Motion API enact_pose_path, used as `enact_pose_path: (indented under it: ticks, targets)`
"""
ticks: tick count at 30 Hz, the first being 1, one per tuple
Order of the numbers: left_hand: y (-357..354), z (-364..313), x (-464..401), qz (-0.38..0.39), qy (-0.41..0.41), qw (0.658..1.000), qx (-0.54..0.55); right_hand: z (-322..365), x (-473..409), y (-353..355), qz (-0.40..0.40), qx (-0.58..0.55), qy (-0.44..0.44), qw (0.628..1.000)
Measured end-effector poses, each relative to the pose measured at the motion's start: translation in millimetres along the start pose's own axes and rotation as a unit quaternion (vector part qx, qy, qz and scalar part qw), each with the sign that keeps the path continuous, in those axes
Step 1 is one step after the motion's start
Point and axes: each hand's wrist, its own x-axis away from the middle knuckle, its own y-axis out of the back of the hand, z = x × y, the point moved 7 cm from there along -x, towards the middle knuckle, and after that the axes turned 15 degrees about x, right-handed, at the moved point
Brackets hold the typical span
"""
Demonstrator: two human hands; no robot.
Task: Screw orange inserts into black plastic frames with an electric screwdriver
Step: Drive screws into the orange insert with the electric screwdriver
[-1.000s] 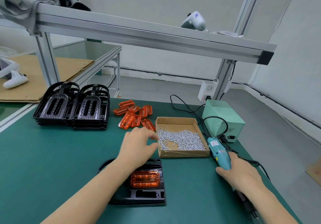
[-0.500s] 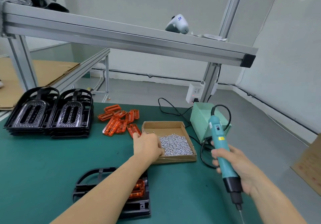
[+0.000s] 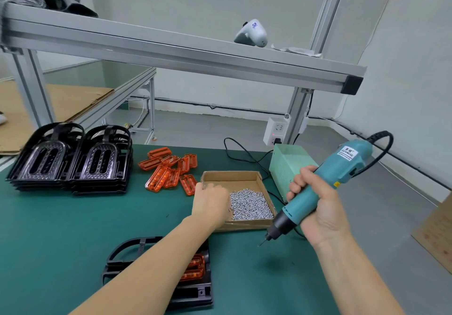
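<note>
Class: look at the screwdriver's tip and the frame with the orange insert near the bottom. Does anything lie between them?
Yes. The left forearm crosses over the black frame and covers part of its orange insert. The screwdriver is held off to the right, above bare mat.

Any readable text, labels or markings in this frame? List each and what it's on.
Nothing reads cleanly.
White label on the electric screwdriver, near its top end: printed characters, too blurred to read.
Small yellow sticker lower on the same body: too small to read.
Blue mark on the white device on the upper shelf: a scrawl or logo, not legible.
Power strip: no readable print.
</note>
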Motion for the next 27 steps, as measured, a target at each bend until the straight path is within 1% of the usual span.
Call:
enact_pose_path:
  ticks: [1,2,3,4,6,9,11,15,19,23,27]
  targets:
    - [7.2,0.6,3.6,-0.024,-0.001,0.997,0.074,1.5,1.5,-2.9,-0.001,-0.009,0.007,1.000]
    - [14.9,4.2,8.1,-0.046,0.010,0.984,0.172,3.4,3.0,-5.1,-0.001,-0.017,0.016,1.000]
    - [20.8,9.3,14.0,-0.056,0.026,0.960,0.272,5.2,4.5,-7.4,0.000,-0.026,0.024,0.999]
    - [25.1,14.2,21.6,-0.056,0.039,0.931,0.360,6.7,6.1,-9.7,0.002,-0.035,0.031,0.999]
    - [30.8,21.4,39.7,-0.042,0.049,0.865,0.498,8.8,9.3,-15.7,0.012,-0.053,0.041,0.998]
    - [35.7,34.3,65.1,-0.039,0.083,0.766,0.636,11.8,14.9,-29.6,0.027,-0.081,0.051,0.995]
    - [37.5,42.6,78.3,-0.045,0.110,0.723,0.680,13.7,18.6,-41.2,0.037,-0.100,0.053,0.993]
    - [44.7,46.6,99.8,-0.043,0.106,0.672,0.732,17.9,26.9,-62.9,0.058,-0.130,0.073,0.987]
    - [51.4,46.4,113.9,-0.048,0.089,0.643,0.759,21.6,34.3,-78.3,0.059,-0.150,0.100,0.982]
    - [53.6,45.2,123.6,-0.051,0.070,0.634,0.768,23.0,40.0,-86.2,0.054,-0.163,0.109,0.979]
    - [51.6,46.0,128.6,-0.059,0.074,0.590,0.802,25.3,45.5,-91.4,0.052,-0.161,0.118,0.979]
